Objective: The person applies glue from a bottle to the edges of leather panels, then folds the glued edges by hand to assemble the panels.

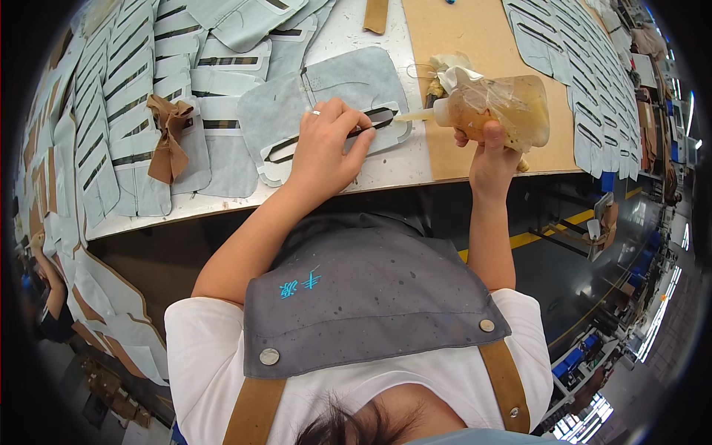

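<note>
A grey suede-like leather panel (341, 78) lies on the table before me. It has a long slot framed in white, with a black strip (383, 119) along it. My left hand (330, 144), with a ring on one finger, rests on the panel, its thumb and index finger pinched together at the strip. My right hand (493, 152) grips a clear squeeze bottle (512, 111) of amber liquid, tipped on its side. Its pale nozzle (415, 116) points left, with the tip at the right end of the slot.
Overlapping grey panels with slots (133, 96) cover the table's left side, a crumpled brown scrap (169, 137) on top. More panels (586, 89) lie at the right. A tan board (452, 159) sits under the bottle, with crumpled white material (452, 68) behind it. A brown strip (376, 15) lies at the back.
</note>
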